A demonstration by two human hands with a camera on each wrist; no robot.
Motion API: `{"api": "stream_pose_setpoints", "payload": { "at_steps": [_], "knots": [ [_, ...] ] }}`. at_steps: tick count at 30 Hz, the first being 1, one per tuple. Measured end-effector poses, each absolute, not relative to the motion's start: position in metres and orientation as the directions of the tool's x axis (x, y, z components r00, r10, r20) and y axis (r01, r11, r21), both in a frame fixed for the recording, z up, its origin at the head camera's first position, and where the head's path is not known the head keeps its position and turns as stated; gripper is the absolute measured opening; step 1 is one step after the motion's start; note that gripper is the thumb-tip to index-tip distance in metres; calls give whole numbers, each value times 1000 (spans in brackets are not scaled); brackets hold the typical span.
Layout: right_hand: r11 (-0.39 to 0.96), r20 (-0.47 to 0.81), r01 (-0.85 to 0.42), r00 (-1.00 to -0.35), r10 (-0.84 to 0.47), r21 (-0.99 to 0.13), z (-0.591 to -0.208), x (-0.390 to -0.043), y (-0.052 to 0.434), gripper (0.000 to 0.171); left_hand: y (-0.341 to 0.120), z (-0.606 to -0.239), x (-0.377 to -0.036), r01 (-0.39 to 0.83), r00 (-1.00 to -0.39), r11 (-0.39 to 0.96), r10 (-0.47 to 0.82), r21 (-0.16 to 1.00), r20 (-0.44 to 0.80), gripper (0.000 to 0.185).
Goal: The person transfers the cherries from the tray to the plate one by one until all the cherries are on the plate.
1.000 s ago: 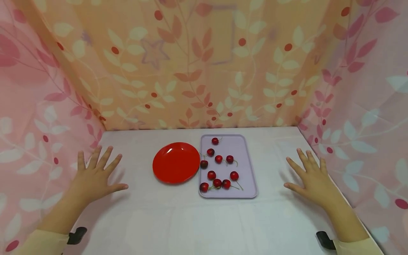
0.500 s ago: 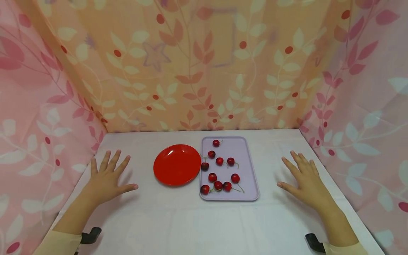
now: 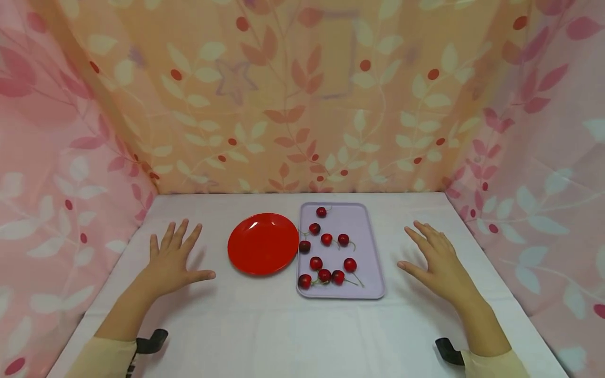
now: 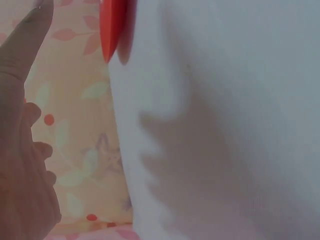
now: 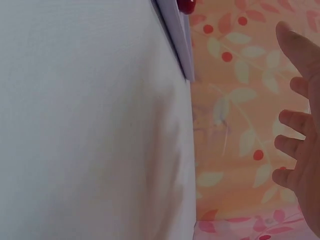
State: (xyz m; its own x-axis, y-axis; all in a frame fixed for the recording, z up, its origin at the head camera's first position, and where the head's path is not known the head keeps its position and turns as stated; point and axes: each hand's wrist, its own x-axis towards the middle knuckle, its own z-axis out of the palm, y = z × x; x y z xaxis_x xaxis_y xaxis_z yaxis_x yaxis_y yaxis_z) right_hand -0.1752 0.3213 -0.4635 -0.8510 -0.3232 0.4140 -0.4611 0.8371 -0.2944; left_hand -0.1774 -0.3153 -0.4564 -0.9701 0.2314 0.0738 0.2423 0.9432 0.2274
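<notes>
Tray [image 3: 366, 226] long axis runs away from viewer.

Red cherries [image 3: 326, 257] scattered on lilac tray [image 3: 368, 252]

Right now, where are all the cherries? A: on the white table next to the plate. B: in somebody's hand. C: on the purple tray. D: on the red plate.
C: every one of the cherries lies on the purple tray; the red plate beside it holds none, and both hands are open and hold nothing.
</notes>
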Motion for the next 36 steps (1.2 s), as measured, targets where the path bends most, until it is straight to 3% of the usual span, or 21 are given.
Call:
{"api": "stream_pose_setpoints", "payload": {
  "at_steps": [11,21,36],
  "knots": [
    [803,414,-476,-852,-319,-359,-457,-173,296,76,-284,-460,-184,235,-971,873,234,428,56,124],
    [770,322,-375,-918,-232,-517,-455,-168,267,70,-267,-475,-186,213,-973,791,226,574,50,118],
    [704,277,-336,-939,-202,-626,-469,-170,252,57,-254,-498,-194,96,-972,561,232,822,-45,104]
  ]
}}
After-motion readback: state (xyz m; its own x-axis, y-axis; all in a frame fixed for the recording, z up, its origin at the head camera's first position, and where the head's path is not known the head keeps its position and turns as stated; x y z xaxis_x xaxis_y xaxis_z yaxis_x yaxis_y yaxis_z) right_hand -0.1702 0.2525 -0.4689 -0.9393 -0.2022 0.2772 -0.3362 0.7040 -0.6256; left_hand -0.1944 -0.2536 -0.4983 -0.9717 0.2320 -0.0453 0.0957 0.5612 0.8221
